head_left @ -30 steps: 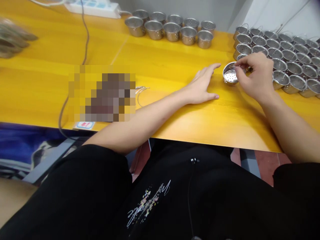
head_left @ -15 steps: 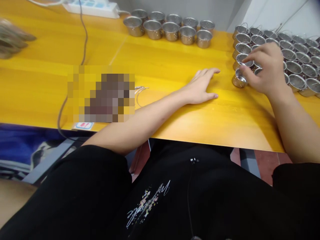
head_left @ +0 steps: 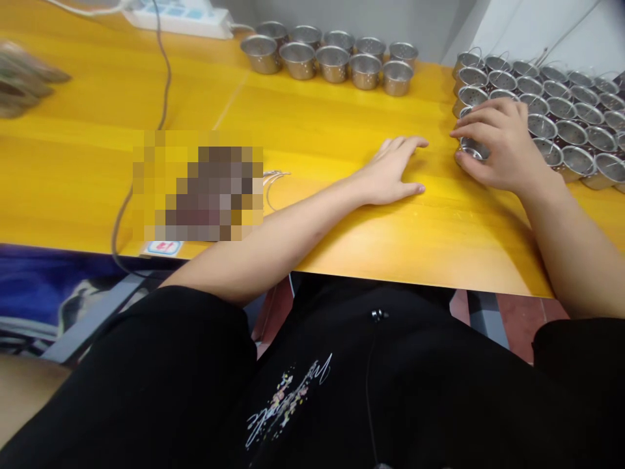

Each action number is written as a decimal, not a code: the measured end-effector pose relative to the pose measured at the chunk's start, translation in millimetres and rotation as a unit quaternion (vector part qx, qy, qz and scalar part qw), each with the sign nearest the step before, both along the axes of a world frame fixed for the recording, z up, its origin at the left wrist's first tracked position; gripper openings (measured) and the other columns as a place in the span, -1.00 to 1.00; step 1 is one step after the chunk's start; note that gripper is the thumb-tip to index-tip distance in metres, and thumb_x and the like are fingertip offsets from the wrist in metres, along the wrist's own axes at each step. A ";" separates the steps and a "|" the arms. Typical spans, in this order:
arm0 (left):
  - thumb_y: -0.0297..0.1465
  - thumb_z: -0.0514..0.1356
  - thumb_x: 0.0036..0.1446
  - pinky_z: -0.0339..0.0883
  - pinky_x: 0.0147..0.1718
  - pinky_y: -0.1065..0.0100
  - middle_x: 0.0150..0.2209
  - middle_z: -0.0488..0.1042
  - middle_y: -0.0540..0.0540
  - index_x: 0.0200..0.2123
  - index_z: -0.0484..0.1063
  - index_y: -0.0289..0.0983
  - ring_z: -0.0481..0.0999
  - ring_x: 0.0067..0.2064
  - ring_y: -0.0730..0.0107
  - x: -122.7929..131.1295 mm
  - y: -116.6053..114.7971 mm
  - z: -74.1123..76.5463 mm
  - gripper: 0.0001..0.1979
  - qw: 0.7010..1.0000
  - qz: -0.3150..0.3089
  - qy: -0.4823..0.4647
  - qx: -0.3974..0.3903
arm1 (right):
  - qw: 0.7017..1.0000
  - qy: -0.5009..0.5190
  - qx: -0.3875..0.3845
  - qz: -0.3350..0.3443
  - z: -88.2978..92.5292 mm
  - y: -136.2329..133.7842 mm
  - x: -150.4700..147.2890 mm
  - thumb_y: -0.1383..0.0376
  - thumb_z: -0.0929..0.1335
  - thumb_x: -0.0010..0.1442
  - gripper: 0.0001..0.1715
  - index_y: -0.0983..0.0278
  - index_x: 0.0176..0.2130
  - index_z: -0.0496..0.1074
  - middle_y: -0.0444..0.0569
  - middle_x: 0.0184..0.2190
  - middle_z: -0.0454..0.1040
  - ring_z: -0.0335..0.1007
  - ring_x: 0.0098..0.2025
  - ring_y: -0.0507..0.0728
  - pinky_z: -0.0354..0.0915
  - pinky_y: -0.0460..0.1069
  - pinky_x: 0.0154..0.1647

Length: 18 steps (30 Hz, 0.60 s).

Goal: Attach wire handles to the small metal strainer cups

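Note:
My right hand (head_left: 502, 143) is over a small metal cup (head_left: 475, 146) at the near left corner of a packed group of cups. Its fingers are spread and curved above that cup, the thumb along the cup's near side; they hide most of it, and whether they touch it I cannot tell. Thin wire handles show on several of the grouped cups (head_left: 579, 159), whose walls have small holes. My left hand (head_left: 390, 172) rests on the yellow table (head_left: 371, 241), fingers and thumb apart, holding nothing.
Two rows of perforated metal cups (head_left: 332, 65) without visible handles stand along the back edge. A white power strip (head_left: 178, 19) lies at the back left, its cable (head_left: 165, 85) crossing the table. Thin wires (head_left: 275, 176) lie beside a blurred-out patch. Blurred clear bags (head_left: 24, 78) sit far left.
My right hand's thumb and fingers have moved from a close grip at the corner cup's rim to a wider spread, shifting slightly left and nearer me. My left hand has stayed in place.

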<state>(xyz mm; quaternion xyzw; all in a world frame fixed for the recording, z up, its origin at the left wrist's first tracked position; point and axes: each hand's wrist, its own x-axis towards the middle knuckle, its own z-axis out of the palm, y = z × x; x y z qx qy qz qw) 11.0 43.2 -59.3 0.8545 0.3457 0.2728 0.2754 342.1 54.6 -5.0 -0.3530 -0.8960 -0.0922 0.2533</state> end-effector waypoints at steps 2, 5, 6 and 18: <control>-0.04 0.54 0.23 0.18 0.75 -0.45 0.68 0.41 -0.40 0.69 0.35 -0.17 0.35 0.69 -0.52 0.3 1.4 -1.8 0.05 1.000 -0.003 -0.002 0.000 | 1.000 0.010 -0.007 0.008 -4.3 -6.6 -13.9 0.11 0.50 0.56 -0.68 0.01 0.24 0.70 0.21 0.29 0.80 0.58 0.49 0.60 0.30 0.62 0.51; -0.03 0.55 0.25 0.19 0.76 -0.39 0.71 0.37 -0.42 0.74 0.26 -0.17 0.36 0.70 -0.47 2.4 7.8 -9.4 0.12 1.000 -0.004 -0.026 0.002 | 0.996 0.015 -0.074 0.045 -14.7 -20.4 -41.3 0.11 0.48 0.58 -0.74 0.03 0.18 0.68 0.15 0.18 0.79 0.67 0.32 0.54 0.43 0.52 0.46; -0.04 0.53 0.28 0.18 0.76 -0.38 0.72 0.34 -0.42 0.77 0.20 -0.17 0.36 0.70 -0.43 3.1 10.7 -12.4 0.13 0.999 0.000 -0.042 0.002 | 0.993 0.014 -0.094 0.065 -18.4 -25.0 -50.2 0.13 0.45 0.57 -0.76 0.07 0.14 0.69 0.13 0.07 0.79 0.71 0.20 0.50 0.49 0.45 0.34; -0.23 0.27 0.39 0.25 0.71 -0.41 0.66 0.41 -0.51 0.84 0.02 -0.25 0.43 0.64 -0.28 3.1 14.8 -14.5 0.05 0.992 0.069 -0.103 -0.037 | 0.970 -0.016 -0.238 0.056 -19.2 -43.1 -82.9 0.20 0.39 0.48 -0.80 0.12 -0.02 0.65 -0.09 -0.42 0.55 0.44 -0.36 0.26 0.29 0.15 -0.14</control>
